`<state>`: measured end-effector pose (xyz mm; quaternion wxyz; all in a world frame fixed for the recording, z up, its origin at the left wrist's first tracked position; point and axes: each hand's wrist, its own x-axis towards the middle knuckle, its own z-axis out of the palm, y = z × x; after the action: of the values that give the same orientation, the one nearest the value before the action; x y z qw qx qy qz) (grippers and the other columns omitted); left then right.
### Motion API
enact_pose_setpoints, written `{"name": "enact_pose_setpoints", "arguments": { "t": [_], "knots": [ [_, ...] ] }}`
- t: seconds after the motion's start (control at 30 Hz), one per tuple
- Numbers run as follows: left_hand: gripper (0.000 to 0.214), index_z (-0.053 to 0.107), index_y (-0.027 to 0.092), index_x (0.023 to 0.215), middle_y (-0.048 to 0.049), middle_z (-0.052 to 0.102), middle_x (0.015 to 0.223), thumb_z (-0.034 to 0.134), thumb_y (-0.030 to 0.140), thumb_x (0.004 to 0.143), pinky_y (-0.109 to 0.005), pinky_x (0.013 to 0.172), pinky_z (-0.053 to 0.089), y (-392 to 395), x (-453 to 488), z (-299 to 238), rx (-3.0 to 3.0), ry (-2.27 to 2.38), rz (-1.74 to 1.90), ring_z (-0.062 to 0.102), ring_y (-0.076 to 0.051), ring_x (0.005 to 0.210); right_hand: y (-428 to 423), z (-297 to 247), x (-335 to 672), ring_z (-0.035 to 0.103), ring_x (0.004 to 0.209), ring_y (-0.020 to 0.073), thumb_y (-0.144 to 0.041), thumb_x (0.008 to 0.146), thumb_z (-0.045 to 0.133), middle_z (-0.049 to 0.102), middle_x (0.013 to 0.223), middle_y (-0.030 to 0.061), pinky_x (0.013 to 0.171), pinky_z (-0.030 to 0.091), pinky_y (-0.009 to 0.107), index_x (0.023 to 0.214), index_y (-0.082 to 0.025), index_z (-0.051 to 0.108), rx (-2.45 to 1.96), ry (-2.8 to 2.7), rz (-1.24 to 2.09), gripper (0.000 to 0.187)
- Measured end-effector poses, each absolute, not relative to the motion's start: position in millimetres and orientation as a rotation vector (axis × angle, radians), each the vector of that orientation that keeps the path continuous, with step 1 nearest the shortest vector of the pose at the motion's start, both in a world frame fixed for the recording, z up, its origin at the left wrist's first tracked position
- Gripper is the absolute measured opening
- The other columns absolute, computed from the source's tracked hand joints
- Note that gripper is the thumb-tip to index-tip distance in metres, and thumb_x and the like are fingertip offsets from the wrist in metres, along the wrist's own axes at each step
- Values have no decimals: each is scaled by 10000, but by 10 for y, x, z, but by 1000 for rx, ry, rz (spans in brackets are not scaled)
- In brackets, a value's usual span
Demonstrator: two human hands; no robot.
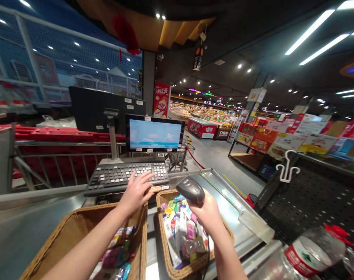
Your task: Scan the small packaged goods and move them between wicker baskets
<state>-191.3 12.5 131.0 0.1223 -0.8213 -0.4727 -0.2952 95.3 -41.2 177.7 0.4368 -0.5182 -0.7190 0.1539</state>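
Observation:
My left hand [138, 191] reaches over the front edge of a black keyboard [130, 173], its fingers spread on or just above the keys. By its thumb is a thin tan strip [159, 189] with a white label at one end; whether the thumb presses on it I cannot tell. My right hand [204, 208] is wrapped round a dark barcode scanner [191, 189], held above a wicker basket [162, 237] of small colourful packaged goods [191, 229]. Beneath my left forearm stands a second wicker basket [68, 223], with several packets [118, 249] inside.
Behind the keyboard stand a lit screen [155, 134] and a larger black monitor [92, 111] on a post. On the right are a white hanger [287, 169], a black perforated panel [319, 194] and a clear bottle [311, 252] with a red cap. Shopping carts [177, 155] stand beyond.

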Motion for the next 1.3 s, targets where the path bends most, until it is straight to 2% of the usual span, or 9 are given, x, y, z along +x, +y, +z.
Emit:
{"name": "enact_pose_setpoints", "arguments": {
  "t": [0.37,0.67,0.83,1.03,1.3],
  "knots": [
    [96,627,232,858,-79,554,1407,550,288,863,-654,1147,114,50,-2195,1394,-2243,-1402,-879,445,-299,1347,-511,1864,657,623,810,220,-144,680,603,677,818,39,780,485,322,835,-181,673,-1218,-1851,386,174],
    [88,624,236,889,-85,546,1414,546,264,861,-636,1151,115,-77,-2417,1484,-2129,-1404,-895,459,-300,1336,-563,1846,408,643,838,230,-135,671,613,704,887,63,784,498,324,894,-165,695,-1186,-1880,427,240],
    [98,628,245,899,-68,538,1425,539,261,860,-619,1162,98,-161,-2515,1537,-2099,-1429,-905,454,-291,1342,-609,1877,281,655,823,220,-147,707,596,715,876,46,784,501,315,897,-187,704,-1152,-1918,442,223],
    [115,642,249,908,-70,555,1408,541,266,856,-611,1167,92,-250,-2612,1598,-2071,-1438,-948,468,-293,1330,-643,1845,175,651,857,235,-123,673,606,718,910,56,789,504,323,909,-189,704,-1142,-1914,439,263],
    [106,640,244,903,-69,551,1412,544,259,860,-605,1169,88,-319,-2677,1624,-2075,-1446,-930,474,-289,1325,-732,1845,85,642,793,218,-124,672,579,713,860,42,754,496,311,882,-182,689,-1140,-1919,453,244]
  ]
}}
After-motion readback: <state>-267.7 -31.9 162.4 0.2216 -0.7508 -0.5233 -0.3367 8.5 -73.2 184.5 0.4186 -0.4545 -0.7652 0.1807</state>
